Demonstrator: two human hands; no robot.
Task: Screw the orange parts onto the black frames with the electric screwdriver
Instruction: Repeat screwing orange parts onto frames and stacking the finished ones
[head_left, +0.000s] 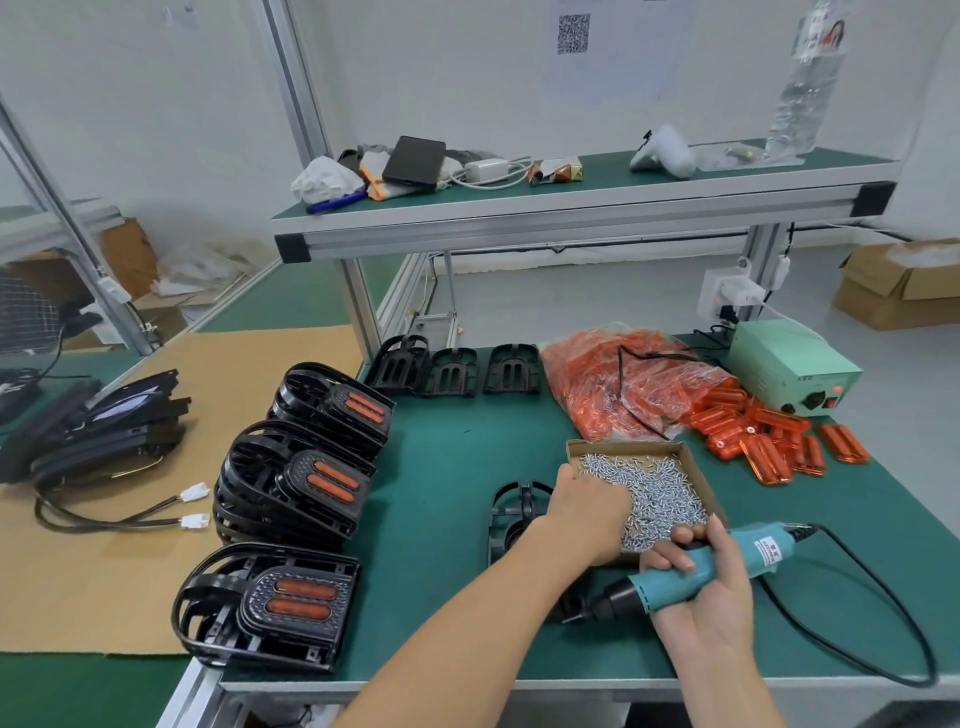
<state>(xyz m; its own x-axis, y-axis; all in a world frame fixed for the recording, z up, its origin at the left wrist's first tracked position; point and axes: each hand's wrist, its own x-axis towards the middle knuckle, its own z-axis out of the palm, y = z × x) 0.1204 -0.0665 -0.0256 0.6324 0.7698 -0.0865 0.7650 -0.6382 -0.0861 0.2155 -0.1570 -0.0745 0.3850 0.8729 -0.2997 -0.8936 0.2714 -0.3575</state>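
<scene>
My right hand (698, 587) grips the teal electric screwdriver (722, 564), its black tip pointing left and down at the mat. My left hand (584, 506) reaches into the cardboard tray (693, 467) of small silver screws (654, 491), fingers down among them; what they hold is hidden. A black frame (511, 512) lies on the green mat just left of my left wrist, partly covered by it. Loose orange parts (769, 441) lie right of the tray, beside a plastic bag of more orange parts (608, 384).
Stacks of finished black frames with orange inserts (311, 478) stand at the left. Three bare black frames (452, 369) line the back of the mat. A green power box (789, 364) sits back right; the screwdriver's black cord (857, 639) loops along the right front edge.
</scene>
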